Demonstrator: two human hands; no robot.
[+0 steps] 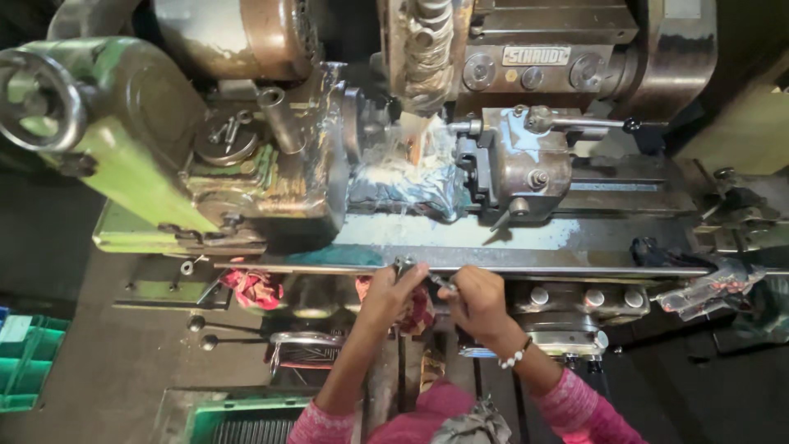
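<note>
I stand at a green and grey lathe (148,173). Both hands meet at its front edge, just below the long horizontal rail (575,270). My left hand (388,298) grips a small metal part (403,265) near a red rag (421,308). My right hand (475,306), with a bead bracelet on the wrist, pinches a thin metal tool (442,284) whose tip touches that part. Above them, white coolant pours over the workpiece (419,136) beside the tool post (526,168).
A handwheel (37,99) sits at the far left. Another red rag (253,288) hangs under the rail. Green crates (25,362) stand on the floor at left. Round knobs (592,298) line the apron at right, and crumpled plastic (711,288) lies further right.
</note>
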